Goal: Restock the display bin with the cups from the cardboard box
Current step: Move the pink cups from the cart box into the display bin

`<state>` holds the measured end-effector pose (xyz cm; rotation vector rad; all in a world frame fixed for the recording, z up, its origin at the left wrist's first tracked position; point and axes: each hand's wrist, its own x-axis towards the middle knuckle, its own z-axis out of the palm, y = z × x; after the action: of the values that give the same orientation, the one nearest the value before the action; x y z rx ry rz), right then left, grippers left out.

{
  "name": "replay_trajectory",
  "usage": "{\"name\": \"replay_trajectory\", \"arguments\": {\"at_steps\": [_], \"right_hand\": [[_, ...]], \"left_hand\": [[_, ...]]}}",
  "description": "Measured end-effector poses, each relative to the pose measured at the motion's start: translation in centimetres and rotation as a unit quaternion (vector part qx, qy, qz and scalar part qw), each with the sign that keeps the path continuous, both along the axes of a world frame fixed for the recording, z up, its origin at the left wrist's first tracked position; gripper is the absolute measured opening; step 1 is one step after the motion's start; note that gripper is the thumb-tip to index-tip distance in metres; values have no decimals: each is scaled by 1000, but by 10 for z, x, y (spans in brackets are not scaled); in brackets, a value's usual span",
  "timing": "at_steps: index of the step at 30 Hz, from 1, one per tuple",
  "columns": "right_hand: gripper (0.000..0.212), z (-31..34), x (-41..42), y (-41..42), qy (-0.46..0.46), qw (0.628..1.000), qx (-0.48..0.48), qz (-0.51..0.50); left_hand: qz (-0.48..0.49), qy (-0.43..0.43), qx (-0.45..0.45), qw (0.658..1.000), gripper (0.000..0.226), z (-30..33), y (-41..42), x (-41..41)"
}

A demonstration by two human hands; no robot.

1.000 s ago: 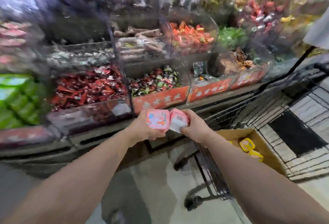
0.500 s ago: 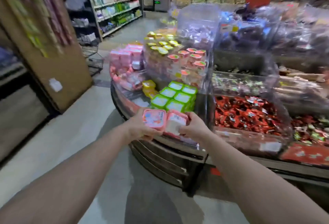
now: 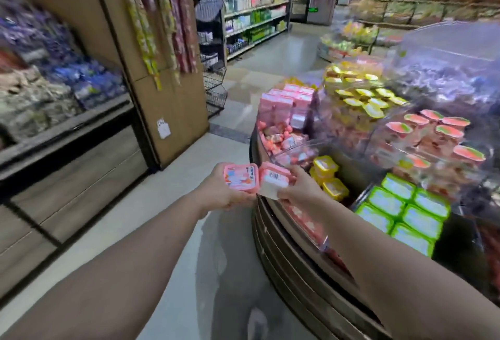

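Note:
My left hand point(image 3: 219, 193) grips a pink square cup point(image 3: 240, 177) with its printed lid facing me. My right hand point(image 3: 300, 191) grips a second pink cup point(image 3: 273, 181), tilted so its white side and barcode label show. The two cups touch in front of me, just short of the curved display stand's rim point(image 3: 273, 212). Beyond them a clear bin point(image 3: 290, 155) holds pink cups, with stacked pink packs point(image 3: 284, 104) behind it. The cardboard box is out of view.
Yellow cups point(image 3: 326, 166) and green cups point(image 3: 403, 204) fill neighbouring bins on the stand. Round lidded cups point(image 3: 433, 134) stack higher up. A brown pillar point(image 3: 173, 101) with hanging packs, a wire rack point(image 3: 215, 88) and a shelf unit point(image 3: 54, 123) border the aisle floor on the left.
My view has swung left, from the candy bins and trolley with the box to the curved end of the stand. Both hands still hold the pink cups together.

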<state>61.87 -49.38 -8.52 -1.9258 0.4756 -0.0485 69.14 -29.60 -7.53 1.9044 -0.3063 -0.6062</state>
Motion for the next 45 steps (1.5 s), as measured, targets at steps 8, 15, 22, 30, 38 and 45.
{"name": "replay_trajectory", "arguments": {"at_steps": [8, 15, 22, 30, 38, 45], "right_hand": [[47, 1, 189, -28, -15, 999, 4, 34], [45, 11, 330, -58, -26, 999, -25, 37], [47, 6, 443, -91, -69, 993, -70, -58], [41, 22, 525, -124, -88, 956, -79, -267], [55, 10, 524, -174, -56, 895, -62, -438], [52, -2, 532, -203, -23, 870, -70, -488]], "left_hand": [[38, -9, 24, 999, 77, 9, -25, 173], [35, -17, -9, 999, 71, 19, -53, 311], [-67, -19, -4, 998, 48, 3, -97, 467], [-304, -6, 43, 952, 37, 12, -163, 624], [-450, -37, 63, 890, 61, -11, -270, 697], [-539, -98, 112, 829, 87, -19, -341, 726]]}}
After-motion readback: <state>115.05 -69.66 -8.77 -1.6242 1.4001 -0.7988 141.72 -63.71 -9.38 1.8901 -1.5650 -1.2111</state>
